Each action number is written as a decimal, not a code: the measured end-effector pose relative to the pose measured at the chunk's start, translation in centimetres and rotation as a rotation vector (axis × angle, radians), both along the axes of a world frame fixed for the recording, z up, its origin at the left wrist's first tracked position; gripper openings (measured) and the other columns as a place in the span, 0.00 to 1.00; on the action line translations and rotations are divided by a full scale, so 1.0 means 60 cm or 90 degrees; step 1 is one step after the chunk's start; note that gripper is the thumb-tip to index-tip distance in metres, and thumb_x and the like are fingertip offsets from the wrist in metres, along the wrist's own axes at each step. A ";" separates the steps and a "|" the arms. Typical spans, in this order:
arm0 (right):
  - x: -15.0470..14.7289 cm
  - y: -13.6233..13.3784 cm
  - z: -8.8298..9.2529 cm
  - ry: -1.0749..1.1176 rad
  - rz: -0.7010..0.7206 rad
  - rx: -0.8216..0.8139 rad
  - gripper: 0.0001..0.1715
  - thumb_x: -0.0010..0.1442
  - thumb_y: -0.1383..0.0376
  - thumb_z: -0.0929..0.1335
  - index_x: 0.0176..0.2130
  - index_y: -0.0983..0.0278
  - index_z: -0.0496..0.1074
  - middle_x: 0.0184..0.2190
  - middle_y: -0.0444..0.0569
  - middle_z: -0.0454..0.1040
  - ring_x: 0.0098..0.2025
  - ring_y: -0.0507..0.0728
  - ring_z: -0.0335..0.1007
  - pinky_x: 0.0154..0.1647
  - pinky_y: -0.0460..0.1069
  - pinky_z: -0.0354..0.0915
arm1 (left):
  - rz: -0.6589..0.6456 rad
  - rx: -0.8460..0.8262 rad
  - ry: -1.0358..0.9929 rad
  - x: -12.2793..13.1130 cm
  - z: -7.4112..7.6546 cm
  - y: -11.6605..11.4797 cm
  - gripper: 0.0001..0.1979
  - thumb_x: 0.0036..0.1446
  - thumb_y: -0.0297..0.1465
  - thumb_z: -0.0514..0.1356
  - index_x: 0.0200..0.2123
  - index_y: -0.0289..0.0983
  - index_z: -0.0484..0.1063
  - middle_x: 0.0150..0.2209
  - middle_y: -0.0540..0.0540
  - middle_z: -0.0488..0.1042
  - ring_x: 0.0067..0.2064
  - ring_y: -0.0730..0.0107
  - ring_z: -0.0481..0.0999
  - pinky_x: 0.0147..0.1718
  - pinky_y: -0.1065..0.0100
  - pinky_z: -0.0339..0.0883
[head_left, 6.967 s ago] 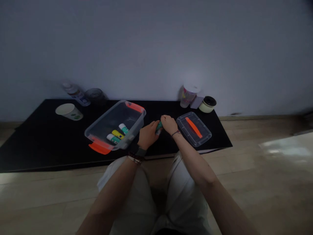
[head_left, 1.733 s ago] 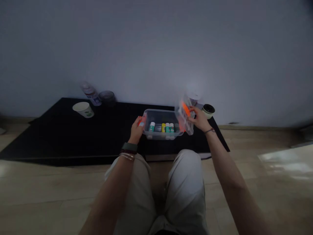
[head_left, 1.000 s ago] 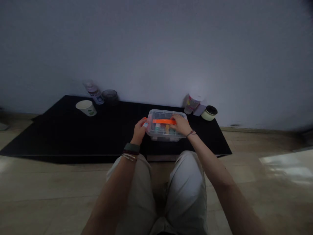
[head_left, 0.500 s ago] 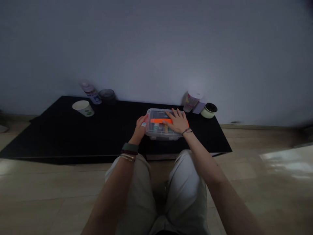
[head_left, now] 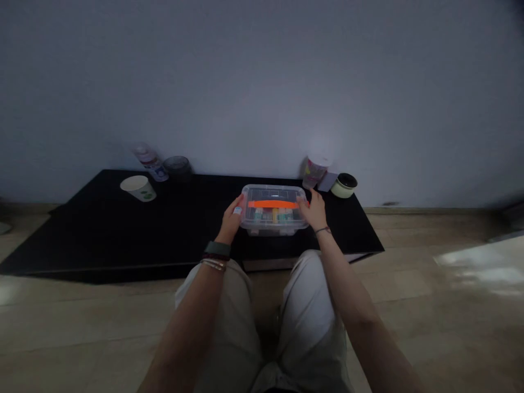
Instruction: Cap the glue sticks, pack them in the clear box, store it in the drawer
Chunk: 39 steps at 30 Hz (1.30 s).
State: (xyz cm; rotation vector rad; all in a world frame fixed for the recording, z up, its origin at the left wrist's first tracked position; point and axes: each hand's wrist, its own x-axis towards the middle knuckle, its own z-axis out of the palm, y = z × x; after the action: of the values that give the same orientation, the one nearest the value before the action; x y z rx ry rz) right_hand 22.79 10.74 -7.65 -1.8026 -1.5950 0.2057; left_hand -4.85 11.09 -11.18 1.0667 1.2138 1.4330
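Observation:
A clear plastic box (head_left: pixel 273 221) stands on the black mat (head_left: pixel 102 229) in front of my knees, with its clear lid (head_left: pixel 270 194) on top and an orange handle (head_left: pixel 273 204) across the lid. Several coloured glue sticks (head_left: pixel 271 215) show through the box wall. My left hand (head_left: pixel 233 216) is curled against the box's left end, fingers on the orange latch there. My right hand (head_left: pixel 314 212) rests at the right end, fingers bent on the edge.
A paper cup (head_left: pixel 138 188), a small bottle (head_left: pixel 148 160) and a dark jar (head_left: pixel 177 166) stand at the mat's back left. A lidded cup (head_left: pixel 314 170), a small card (head_left: pixel 326 182) and a pale round pot (head_left: pixel 344 185) stand at the back right, by the wall.
My right hand brought the lid over, set it on the box, pressed flat on top, then slid to the right end. My left hand stayed at the left end.

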 end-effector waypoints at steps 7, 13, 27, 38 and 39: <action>0.021 -0.023 -0.050 0.284 -0.019 -0.156 0.33 0.61 0.51 0.67 0.57 0.69 0.67 0.50 0.60 0.77 0.48 0.60 0.76 0.50 0.56 0.70 | 0.020 -0.008 0.013 0.000 -0.001 0.001 0.18 0.55 0.28 0.61 0.50 0.37 0.79 0.59 0.42 0.74 0.64 0.54 0.67 0.68 0.52 0.53; -0.002 -0.032 -0.017 0.151 -0.057 -0.080 0.30 0.62 0.58 0.67 0.59 0.68 0.68 0.54 0.59 0.76 0.55 0.62 0.73 0.56 0.55 0.67 | 0.025 0.002 0.024 0.001 -0.001 0.000 0.18 0.55 0.29 0.61 0.50 0.37 0.79 0.59 0.41 0.74 0.64 0.53 0.68 0.68 0.53 0.53; -0.013 -0.036 0.007 -0.005 -0.043 -0.087 0.25 0.65 0.61 0.64 0.59 0.64 0.72 0.53 0.58 0.77 0.54 0.66 0.74 0.56 0.59 0.67 | 0.007 0.006 0.017 -0.001 -0.013 0.004 0.22 0.55 0.33 0.61 0.54 0.37 0.76 0.61 0.39 0.71 0.64 0.53 0.67 0.66 0.54 0.56; -0.013 -0.031 -0.004 0.045 -0.062 -0.069 0.26 0.65 0.59 0.64 0.60 0.62 0.71 0.56 0.55 0.75 0.56 0.65 0.73 0.57 0.59 0.68 | -0.023 0.030 -0.066 0.004 -0.009 -0.002 0.49 0.49 0.35 0.71 0.71 0.44 0.50 0.67 0.35 0.62 0.66 0.52 0.64 0.64 0.52 0.60; -0.013 -0.030 -0.004 0.046 -0.059 -0.065 0.26 0.65 0.59 0.64 0.60 0.61 0.71 0.56 0.55 0.75 0.56 0.65 0.73 0.57 0.59 0.68 | -0.030 0.042 -0.057 0.005 -0.007 -0.003 0.50 0.48 0.34 0.71 0.70 0.43 0.50 0.68 0.35 0.59 0.68 0.51 0.62 0.65 0.52 0.58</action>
State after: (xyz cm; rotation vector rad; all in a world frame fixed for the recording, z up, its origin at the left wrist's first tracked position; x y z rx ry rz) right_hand 21.99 8.94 -7.89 -1.9202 -1.4703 0.3096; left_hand -4.57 10.93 -11.63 1.0568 1.0776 1.4769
